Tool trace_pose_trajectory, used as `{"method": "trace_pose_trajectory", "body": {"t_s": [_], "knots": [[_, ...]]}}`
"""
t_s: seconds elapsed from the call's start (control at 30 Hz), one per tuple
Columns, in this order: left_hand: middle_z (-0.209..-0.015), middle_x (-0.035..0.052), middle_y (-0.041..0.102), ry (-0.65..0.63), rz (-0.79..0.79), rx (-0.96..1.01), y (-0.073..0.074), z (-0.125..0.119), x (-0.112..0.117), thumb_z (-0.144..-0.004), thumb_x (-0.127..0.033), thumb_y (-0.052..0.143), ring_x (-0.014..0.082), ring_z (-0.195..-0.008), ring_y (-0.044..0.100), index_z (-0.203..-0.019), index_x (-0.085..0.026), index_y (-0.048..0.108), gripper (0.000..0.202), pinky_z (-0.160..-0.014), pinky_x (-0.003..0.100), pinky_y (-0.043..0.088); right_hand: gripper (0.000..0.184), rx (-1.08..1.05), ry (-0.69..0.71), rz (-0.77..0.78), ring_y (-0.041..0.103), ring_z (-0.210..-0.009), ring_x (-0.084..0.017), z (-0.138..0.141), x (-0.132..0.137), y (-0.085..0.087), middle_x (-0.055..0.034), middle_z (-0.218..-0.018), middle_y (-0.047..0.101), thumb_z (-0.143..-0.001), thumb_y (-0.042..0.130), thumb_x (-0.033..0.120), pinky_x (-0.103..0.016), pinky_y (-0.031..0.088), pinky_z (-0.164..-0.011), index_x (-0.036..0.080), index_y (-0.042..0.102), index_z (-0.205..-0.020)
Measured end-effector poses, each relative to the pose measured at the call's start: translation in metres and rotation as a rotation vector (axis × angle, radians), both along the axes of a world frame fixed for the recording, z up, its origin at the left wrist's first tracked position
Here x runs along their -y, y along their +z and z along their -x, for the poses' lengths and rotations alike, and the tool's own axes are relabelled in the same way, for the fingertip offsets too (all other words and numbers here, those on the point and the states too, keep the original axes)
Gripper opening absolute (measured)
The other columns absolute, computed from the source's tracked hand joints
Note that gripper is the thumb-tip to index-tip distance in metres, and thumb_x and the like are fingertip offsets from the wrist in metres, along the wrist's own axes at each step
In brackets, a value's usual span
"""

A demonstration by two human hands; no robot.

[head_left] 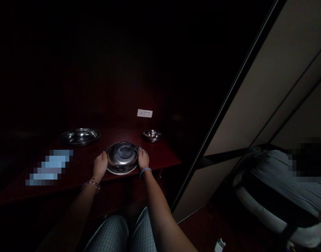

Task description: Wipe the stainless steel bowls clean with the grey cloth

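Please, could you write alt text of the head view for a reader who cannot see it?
The left hand and right hand grip an upturned metal bowl by its sides at the near edge of a dark red table. Behind it, a wide metal dish is on the left and a small bowl on the right.

The round steel bowl (122, 163) is shiny and silver, with a big flat circle on its bottom. It is upside down, so the round bottom faces up. It is held at both sides, at the front edge of the dark red counter (164, 155).
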State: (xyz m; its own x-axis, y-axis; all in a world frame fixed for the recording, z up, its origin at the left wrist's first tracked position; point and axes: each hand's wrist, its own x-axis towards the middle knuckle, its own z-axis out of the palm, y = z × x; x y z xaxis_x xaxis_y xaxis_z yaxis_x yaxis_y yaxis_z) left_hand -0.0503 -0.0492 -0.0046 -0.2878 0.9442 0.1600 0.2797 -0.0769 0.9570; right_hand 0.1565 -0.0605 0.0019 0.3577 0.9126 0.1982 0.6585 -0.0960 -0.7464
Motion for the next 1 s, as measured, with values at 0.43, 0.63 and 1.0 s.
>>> {"method": "trace_pose_trajectory", "body": {"t_s": [0.43,0.63,1.0], "knots": [[-0.055,0.004,0.053,-0.008,0.008,-0.002,-0.0046,0.0014,-0.0044,-0.092,-0.034,0.038,0.0196,-0.057,0.049,-0.056,-0.024,0.045,0.038,-0.058,0.032,0.033,0.047,-0.054,-0.009,-0.007,0.066,-0.12,-0.023,-0.0011,0.0,-0.0019,-0.0074,-0.125,0.072,-0.107,0.026,0.042,-0.034,0.047,-0.107,0.025,0.068,-0.121],[-0.059,0.0051,0.057,-0.005,0.005,0.021,-0.0032,0.0002,-0.0023,-0.092,-0.034,0.039,0.0194,-0.059,0.051,-0.058,-0.023,0.049,0.038,-0.06,0.031,0.035,0.054,-0.077,0.01,-0.016,0.061,-0.129,-0.022,-0.0023,-0.0011,-0.0035,-0.0078,-0.134,0.069,-0.108,0.02,0.042,-0.034,0.044,-0.112,0.024,0.066,-0.129],[-0.059,0.0059,0.059,-0.015,0.017,0.009,0.0008,-0.0004,-0.0019,-0.092,-0.034,0.039,0.0209,-0.061,0.054,-0.058,-0.023,0.05,0.038,-0.062,0.032,0.039,0.065,-0.151,-0.038,-0.001,0.062,-0.13,-0.027,-0.0015,0.004,0.0023,-0.0129,-0.136,0.068,-0.108,0.015,0.044,-0.039,0.044,-0.113,0.018,0.069,-0.13]]}}
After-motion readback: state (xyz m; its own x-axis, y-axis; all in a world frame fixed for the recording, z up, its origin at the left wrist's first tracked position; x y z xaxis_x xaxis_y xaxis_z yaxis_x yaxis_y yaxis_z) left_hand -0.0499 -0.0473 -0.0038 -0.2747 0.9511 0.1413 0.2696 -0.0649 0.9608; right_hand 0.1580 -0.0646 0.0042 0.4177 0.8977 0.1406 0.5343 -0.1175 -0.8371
